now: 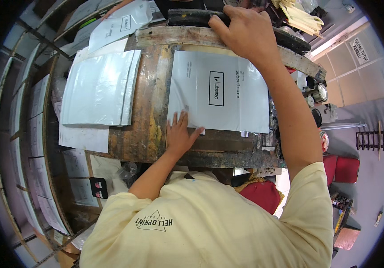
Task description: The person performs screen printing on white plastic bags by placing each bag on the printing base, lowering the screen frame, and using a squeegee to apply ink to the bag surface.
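A grey-white plastic mailing bag (250,107) with black printing lies flat on the paint-stained wooden table (143,107). My left hand (183,136) is open, its spread fingers resting on the bag's near left corner. At the far side of the bag, my right hand (250,35) is closed over a worn wooden frame (178,35), and its fingers reach a long black bar (192,18) just behind. How the fingertips meet the bar is partly hidden. Left of the printed bag lies a stack of plain white plastic bags (98,89).
At the far left, another person's hand (117,8) touches a printed bag (122,27). A rack with shelves (44,147) of printed sheets runs along my left. Cans (320,92) stand beyond the table's right edge, and a red chair (346,169) is farther right.
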`<state>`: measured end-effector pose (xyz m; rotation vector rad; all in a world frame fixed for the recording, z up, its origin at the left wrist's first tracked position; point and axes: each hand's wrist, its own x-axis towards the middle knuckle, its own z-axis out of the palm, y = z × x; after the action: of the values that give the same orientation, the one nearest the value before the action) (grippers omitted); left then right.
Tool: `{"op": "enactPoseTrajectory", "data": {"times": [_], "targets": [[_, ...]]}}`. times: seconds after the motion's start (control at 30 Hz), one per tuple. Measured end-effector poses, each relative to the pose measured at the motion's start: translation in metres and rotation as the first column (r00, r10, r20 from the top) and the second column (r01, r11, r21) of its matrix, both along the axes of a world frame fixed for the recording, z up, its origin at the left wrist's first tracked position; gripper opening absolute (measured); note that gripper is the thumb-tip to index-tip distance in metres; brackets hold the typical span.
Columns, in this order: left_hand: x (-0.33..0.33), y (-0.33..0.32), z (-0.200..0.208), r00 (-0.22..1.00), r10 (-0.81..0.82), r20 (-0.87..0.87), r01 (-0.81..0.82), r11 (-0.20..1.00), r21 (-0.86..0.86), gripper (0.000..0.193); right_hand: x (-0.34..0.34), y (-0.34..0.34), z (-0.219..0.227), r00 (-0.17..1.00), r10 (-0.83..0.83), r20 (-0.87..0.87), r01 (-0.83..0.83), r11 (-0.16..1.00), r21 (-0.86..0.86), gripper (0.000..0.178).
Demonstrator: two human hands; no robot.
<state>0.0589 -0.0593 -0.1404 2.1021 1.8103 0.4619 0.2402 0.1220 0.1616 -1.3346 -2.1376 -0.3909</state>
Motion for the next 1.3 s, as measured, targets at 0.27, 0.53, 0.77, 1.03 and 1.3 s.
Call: {"op": "enactPoseTrajectory", "data": {"times": [0.27,0.53,0.77,1.03,1.3], "targets": [[-0.002,0.049,0.053,0.741,0.153,0.654,-0.336,0.927,0.164,0.034,0.004,0.006,-0.010,0.996,-0.045,0.076,0.045,0.999,-0.001,0.048],[-0.179,0.041,0.030,0.462,0.465,0.755,-0.460,0.854,-0.244,0.056,-0.003,0.003,-0.006,1.000,-0.018,-0.010,0.018,1.000,0.000,0.039],[-0.376,0.090,0.022,0.582,0.534,0.613,-0.520,0.824,-0.224,0.062,-0.013,0.007,0.007,0.999,-0.034,0.031,0.036,0.997,-0.069,0.028],[-0.563,0.160,-0.002,0.781,0.606,-0.154,-0.541,0.778,0.319,0.058,-0.011,0.007,0.013,0.996,-0.042,0.082,0.061,0.967,-0.247,0.034],[-0.247,0.178,0.097,0.910,0.210,0.357,-0.233,0.972,0.023,0.046,-0.010,0.000,0.004,0.995,-0.097,0.017,0.098,0.986,-0.138,0.040]]}}
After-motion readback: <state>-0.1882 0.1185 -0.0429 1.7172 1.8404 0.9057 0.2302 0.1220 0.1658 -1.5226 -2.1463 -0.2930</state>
